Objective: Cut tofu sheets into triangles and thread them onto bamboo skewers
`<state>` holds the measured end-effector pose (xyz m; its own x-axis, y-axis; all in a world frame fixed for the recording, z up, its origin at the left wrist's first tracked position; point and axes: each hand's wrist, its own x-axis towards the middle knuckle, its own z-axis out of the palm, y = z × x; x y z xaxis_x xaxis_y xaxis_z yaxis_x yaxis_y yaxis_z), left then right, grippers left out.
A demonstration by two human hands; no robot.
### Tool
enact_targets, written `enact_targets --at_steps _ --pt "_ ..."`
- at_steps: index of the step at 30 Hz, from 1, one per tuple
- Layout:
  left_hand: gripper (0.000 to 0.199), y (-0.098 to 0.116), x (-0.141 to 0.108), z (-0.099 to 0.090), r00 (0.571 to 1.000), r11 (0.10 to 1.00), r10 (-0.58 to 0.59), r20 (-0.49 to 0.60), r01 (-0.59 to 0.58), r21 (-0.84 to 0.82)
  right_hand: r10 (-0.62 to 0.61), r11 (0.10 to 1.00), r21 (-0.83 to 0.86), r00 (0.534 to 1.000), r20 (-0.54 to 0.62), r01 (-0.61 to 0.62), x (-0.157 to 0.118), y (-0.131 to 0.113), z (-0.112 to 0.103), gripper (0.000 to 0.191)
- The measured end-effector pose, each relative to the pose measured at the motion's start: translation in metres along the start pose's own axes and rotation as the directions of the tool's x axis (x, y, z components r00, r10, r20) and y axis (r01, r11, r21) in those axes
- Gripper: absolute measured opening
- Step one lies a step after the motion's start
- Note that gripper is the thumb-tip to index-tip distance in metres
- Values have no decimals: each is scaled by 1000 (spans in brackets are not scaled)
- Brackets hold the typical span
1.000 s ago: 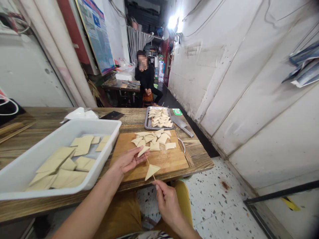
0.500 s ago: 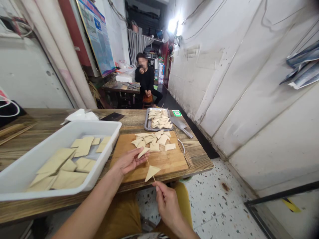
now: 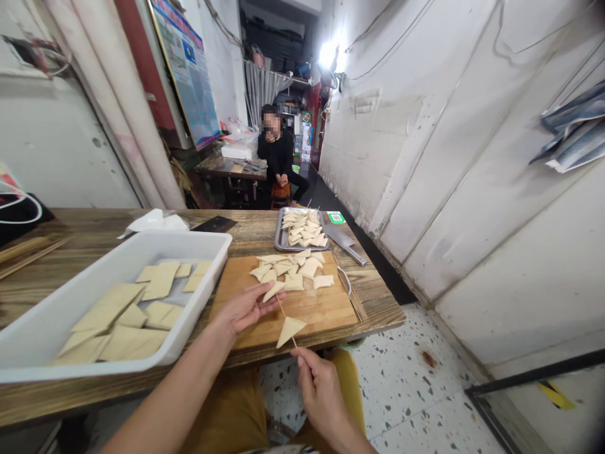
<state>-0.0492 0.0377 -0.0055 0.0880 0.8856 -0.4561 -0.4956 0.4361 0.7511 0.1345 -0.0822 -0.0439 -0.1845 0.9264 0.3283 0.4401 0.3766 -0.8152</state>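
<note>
Skewer (image 3: 284,313), pinched low by the right hand (image 3: 324,394) between thumb and fingertips, carried a tofu triangle (image 3: 290,332) at mid-length. The left hand (image 3: 243,309), half open, had no firm grip and steadied a second triangle (image 3: 273,291) at the skewer's tip, above the board (image 3: 321,312). More triangles lay on the board; a steel tray (image 3: 278,236) stood beyond it, a white tub (image 3: 142,243) to its left. A slack pinch risked the soft triangles tearing or slipping.

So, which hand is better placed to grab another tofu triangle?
Probably the left hand: it sits over the wooden cutting board, near the tofu triangles, while the right hand pinches the end of the bamboo skewer, beyond the board.
</note>
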Motion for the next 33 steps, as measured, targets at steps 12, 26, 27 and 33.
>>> enact_targets --at_steps 12,26,27,33 --pt "11 -2 1 -2 1000 1000 -6 6 6 -5 -7 1000 -12 1000 -5 7 -1 -3 -1 32" --pt "11 -2 -3 2 1000 999 17 12 -18 40 23 1000 17 1000 7 -23 -2 -1 1 32" --pt "10 -2 -3 2 999 998 27 18 -28 48 32 999 21 999 14 -32 -2 -1 1 32" --pt "9 -4 -6 4 998 995 50 43 -54 78 69 997 43 997 29 -70 -1 -5 1 31"
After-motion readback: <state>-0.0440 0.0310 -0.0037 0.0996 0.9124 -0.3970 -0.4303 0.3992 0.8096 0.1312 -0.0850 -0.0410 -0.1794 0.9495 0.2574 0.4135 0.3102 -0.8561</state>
